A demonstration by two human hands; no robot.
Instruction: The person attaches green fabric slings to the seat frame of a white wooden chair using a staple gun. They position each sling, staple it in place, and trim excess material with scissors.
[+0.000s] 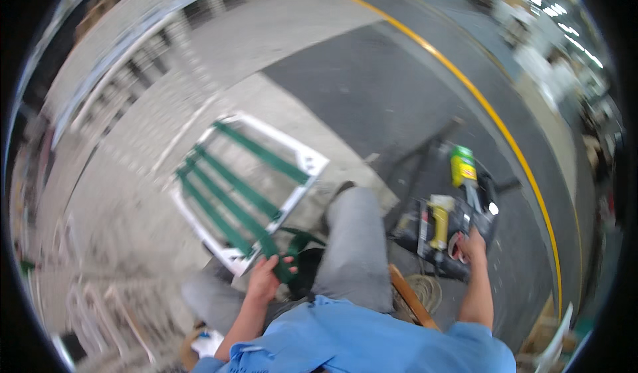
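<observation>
A white frame [249,130] with green webbing straps [242,223] across it leans in front of my legs, on the left. At its near corner my left hand [264,279] is closed on the loose end of a green strap [286,273]. My right hand [472,245] reaches far right to a dark tool rest. Its fingers look closed, but blur hides what they hold. Beside that hand lie a yellow-handled tool [439,223], a reddish ring-shaped piece [455,247] and a grey metal tool [472,197]. A green and yellow can [463,166] is just beyond.
White slatted furniture [139,74] stands at the far left, with white frame parts [100,313] at the near left. A wooden bar [409,296] and a coil of pale cord [424,292] are by my right side. A yellow floor line [492,110] curves along the right.
</observation>
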